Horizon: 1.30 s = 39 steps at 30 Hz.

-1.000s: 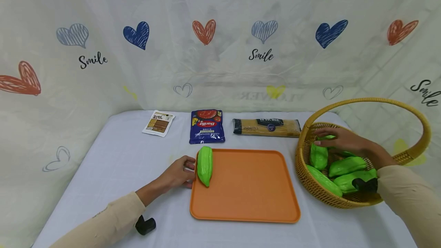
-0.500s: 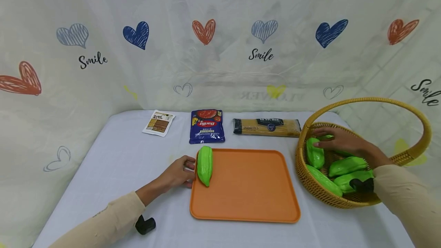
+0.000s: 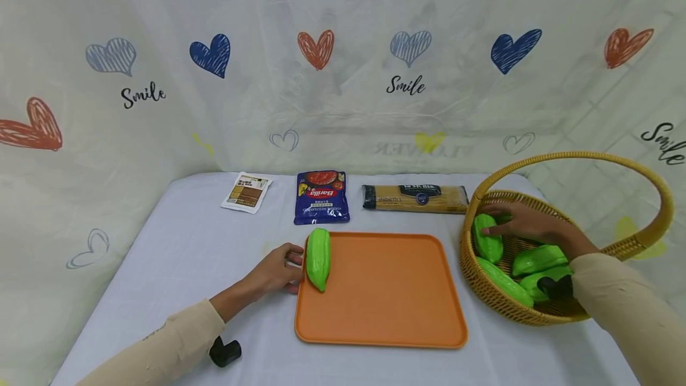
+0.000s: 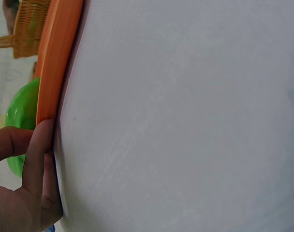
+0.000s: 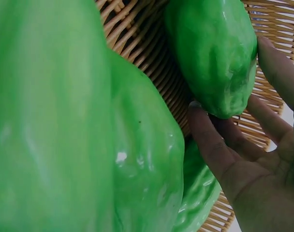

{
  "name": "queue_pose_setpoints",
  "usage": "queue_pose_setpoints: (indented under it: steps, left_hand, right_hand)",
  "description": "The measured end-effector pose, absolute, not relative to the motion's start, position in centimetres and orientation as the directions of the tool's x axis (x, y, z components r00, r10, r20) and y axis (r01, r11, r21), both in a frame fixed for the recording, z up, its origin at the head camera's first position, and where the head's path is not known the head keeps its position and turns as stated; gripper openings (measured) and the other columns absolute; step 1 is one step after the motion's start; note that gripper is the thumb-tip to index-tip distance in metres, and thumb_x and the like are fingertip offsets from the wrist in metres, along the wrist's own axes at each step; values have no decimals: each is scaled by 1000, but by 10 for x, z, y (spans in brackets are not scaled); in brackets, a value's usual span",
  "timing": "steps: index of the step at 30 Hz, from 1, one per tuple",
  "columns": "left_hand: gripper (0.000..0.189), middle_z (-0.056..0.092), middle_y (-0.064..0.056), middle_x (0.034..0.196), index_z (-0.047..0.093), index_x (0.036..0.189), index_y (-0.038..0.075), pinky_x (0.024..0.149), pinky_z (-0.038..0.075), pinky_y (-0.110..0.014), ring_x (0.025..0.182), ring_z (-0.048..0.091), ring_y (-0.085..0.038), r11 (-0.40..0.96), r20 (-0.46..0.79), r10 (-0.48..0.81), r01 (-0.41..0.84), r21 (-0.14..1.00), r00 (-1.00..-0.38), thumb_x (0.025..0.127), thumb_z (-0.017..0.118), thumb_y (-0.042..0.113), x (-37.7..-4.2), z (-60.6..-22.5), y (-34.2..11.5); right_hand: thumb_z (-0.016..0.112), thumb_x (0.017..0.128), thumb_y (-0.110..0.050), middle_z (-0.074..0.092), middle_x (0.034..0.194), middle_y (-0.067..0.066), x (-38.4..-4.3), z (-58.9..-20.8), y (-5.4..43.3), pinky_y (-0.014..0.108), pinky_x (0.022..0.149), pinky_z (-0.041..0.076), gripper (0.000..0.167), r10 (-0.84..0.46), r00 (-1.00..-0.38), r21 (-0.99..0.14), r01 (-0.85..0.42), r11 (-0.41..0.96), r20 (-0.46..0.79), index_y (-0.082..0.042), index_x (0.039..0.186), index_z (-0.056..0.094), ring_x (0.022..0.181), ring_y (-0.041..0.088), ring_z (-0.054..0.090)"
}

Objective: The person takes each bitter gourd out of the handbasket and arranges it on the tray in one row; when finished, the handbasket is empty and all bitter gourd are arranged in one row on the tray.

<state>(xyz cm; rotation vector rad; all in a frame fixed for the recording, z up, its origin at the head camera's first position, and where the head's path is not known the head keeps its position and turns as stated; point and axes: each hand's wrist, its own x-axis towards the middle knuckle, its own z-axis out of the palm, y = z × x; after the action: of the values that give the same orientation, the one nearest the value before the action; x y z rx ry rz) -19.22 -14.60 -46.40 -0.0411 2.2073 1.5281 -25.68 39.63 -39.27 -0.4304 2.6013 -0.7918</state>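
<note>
Right hand [image 3: 527, 223]: moved slightly left inside the basket since the earlier frame, the green ridged fruit [image 3: 487, 242] it pinches going with it; the left hand has stayed put.
Backdrop [image 3: 343, 106]: pale sheet printed with hearts and "Smile", filling the upper half of the frame.
Counter [image 3: 193, 255]: white cloth across the lower half.
Wicker basket [image 3: 484, 290]: right side of the frame, tall arched handle; the pinched fruit leans at its left inner wall, other green fruits [image 3: 538, 259] lying below the hand.
Orange tray [image 3: 386, 290]: lower centre, flat.
Left hand [image 3: 273, 270]: fingers loosely bent and apart, tips touching the tray's left rim.
Spaghetti pack [image 3: 423, 198]: centre right, lying just left of the basket.
Barilla pouch [image 3: 321, 198]: centre, lying flat above the tray.
Tray fruit [image 3: 318, 258]: green and ridged, along the tray's left edge.
White-and-brown sachet [image 3: 246, 192]: left of the pouch, slightly tilted.
</note>
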Motion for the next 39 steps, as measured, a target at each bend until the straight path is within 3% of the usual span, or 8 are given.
queue_pose_setpoints:
  steps: [15, 18, 20, 22, 25, 28, 39]
  left_hand:
    - [61, 55, -14, 117, 49, 137, 0, 67, 64, -36, 92, 64, -21, 383, -378, 232, -273, 883, -897, 80, 69, 2, -193, -463, -145]
    - [61, 55, -14, 117, 49, 137, 0, 66, 64, -36, 92, 64, -22, 384, -375, 231, -270, 883, -898, 80, 69, 2, -193, -464, -145]
    - [61, 55, -14, 117, 49, 137, 0, 67, 64, -36, 92, 64, -22, 386, -376, 230, -271, 882, -897, 80, 69, 2, -193, -464, -145]
    - [60, 55, -14, 117, 49, 137, 1, 67, 64, -36, 92, 64, -22, 389, -378, 227, -273, 880, -898, 80, 69, 2, -193, -465, -146]
    - [60, 55, -14, 117, 49, 137, 1, 67, 64, -35, 92, 64, -22, 396, -384, 218, -278, 875, -897, 80, 69, 3, -193, -465, -146]
    - [60, 56, -13, 117, 49, 137, 1, 66, 64, -35, 92, 64, -21, 400, -386, 218, -278, 873, -896, 80, 69, 3, -192, -464, -145]
    - [60, 56, -14, 119, 49, 137, 2, 67, 64, -36, 92, 64, -22, 390, -379, 227, -273, 880, -897, 81, 69, 3, -192, -464, -146]
  right_hand:
    - [68, 93, -43, 31, 154, 35, -261, -394, 393, 61, 98, 50, 79, -366, -858, -575, -105, 812, -361, 2, 151, 37, 136, 58, 36]
    - [67, 93, -42, 33, 153, 35, -261, -393, 393, 55, 94, 54, 79, -363, -858, -573, -101, 813, -363, 1, 151, 37, 131, 54, 44]
    - [68, 93, -39, 33, 152, 35, -260, -392, 394, 52, 87, 57, 79, -358, -853, -598, -69, 799, -379, 1, 152, 35, 115, 54, 55]
    - [68, 93, -39, 33, 152, 35, -259, -390, 394, 47, 84, 58, 79, -357, -853, -605, -62, 794, -380, 2, 152, 35, 110, 51, 58]
    - [67, 94, -38, 28, 153, 38, -258, -388, 396, 50, 85, 58, 80, -348, -852, -616, -39, 787, -392, 3, 153, 31, 116, 57, 52]
    - [65, 95, -40, 25, 153, 39, -255, -383, 399, 56, 92, 55, 80, -333, -863, -592, -50, 804, -380, 3, 153, 30, 134, 60, 32]
    - [56, 101, -34, 15, 156, 38, -243, -366, 407, 59, 94, 54, 72, -334, -874, -676, -10, 736, -351, 0, 156, 25, 138, 60, 25]
